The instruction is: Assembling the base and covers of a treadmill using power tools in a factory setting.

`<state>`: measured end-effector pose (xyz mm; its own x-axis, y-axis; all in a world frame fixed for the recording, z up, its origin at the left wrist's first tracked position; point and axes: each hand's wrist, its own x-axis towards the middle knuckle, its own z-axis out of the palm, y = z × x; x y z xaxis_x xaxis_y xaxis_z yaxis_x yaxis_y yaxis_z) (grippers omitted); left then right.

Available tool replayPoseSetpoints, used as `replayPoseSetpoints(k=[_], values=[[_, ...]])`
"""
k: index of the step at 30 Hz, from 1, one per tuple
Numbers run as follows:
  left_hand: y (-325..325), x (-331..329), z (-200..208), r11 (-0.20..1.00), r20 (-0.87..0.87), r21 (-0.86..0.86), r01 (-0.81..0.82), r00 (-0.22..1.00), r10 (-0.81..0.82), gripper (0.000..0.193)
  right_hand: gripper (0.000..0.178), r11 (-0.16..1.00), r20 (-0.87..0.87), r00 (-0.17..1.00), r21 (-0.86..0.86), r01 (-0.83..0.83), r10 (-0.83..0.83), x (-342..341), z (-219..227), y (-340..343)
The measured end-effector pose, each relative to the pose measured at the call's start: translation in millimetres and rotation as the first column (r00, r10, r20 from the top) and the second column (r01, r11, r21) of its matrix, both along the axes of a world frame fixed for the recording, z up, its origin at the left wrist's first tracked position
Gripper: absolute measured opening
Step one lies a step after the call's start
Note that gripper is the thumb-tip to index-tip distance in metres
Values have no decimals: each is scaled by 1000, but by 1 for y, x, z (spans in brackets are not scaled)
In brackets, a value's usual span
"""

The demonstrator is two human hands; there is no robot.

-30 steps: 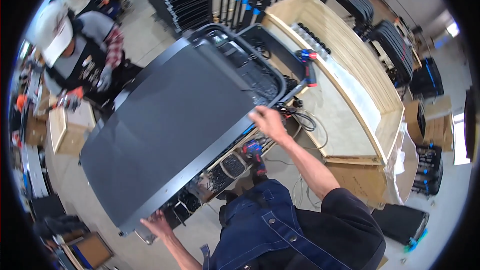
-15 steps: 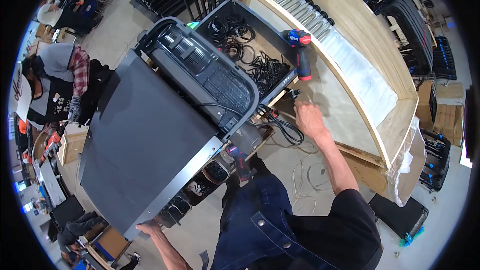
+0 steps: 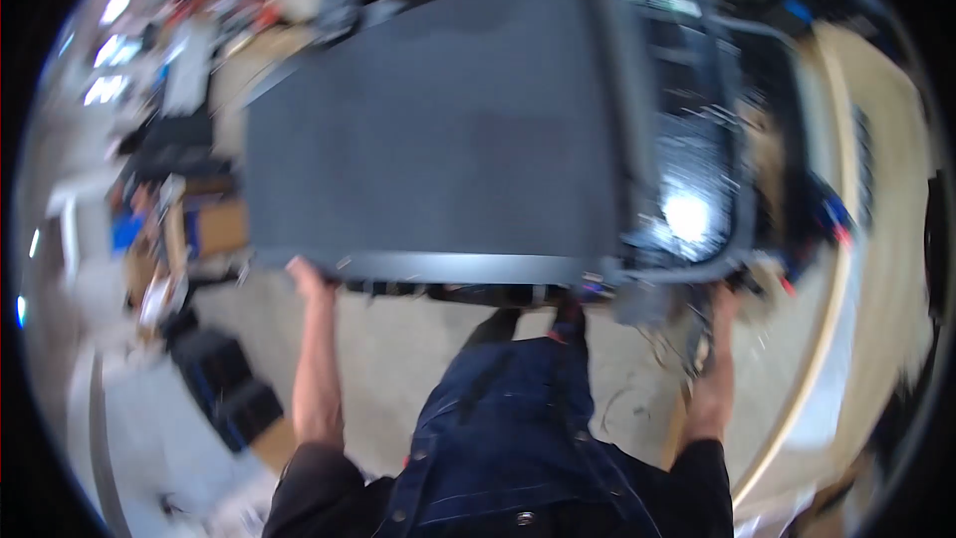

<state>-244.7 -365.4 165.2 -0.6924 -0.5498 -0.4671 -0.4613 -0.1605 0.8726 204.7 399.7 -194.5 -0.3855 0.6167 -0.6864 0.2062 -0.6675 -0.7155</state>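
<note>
A large dark grey flat panel [image 3: 428, 139] with a silver edge strip [image 3: 468, 267] lies across the middle in front of me. My left hand [image 3: 312, 277] grips its near edge at the left end, thumb on top and the other fingers hidden below. Joined to the panel's right end is a shiny black plastic frame [image 3: 687, 159]. My right hand [image 3: 724, 307] is at the near right corner of that frame, close to a dark cable [image 3: 699, 334]. Blur and the frame hide its fingers, so its grip is unclear.
A curved wooden bin [image 3: 835, 339] stands to the right. Near its edge, a blurred red-and-blue power tool [image 3: 832, 214] rests by a dark tray [image 3: 782, 120]. Black boxes [image 3: 224, 389] sit on the floor at left. Behind the panel, workbenches and a person are smeared by motion.
The view has swung round, so the panel now lies level across it. My right hand, formerly reaching beside the wooden bin, is now at the black frame's near corner. My left hand stays on the panel's edge.
</note>
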Motion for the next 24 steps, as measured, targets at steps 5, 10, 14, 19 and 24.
replayPoseSetpoints(k=[5,10,14,19,24], values=[[27,9,22,989,-59,23,-146,987,148,76,43,931,-176,968,347,-110,180,-6,-65,41],[-10,33,31,980,119,28,199,973,-200,85,40,944,411,911,312,-105,-35,-14,0,21],[-58,75,-10,928,252,-44,371,903,-349,90,52,887,308,915,450,101,-261,-17,178,20],[-160,92,-137,873,417,-232,430,854,-310,49,54,639,202,970,766,-69,-138,-16,401,-24],[-157,55,-191,366,710,-456,811,580,-399,19,44,611,404,890,765,-201,-213,-91,603,-245]])
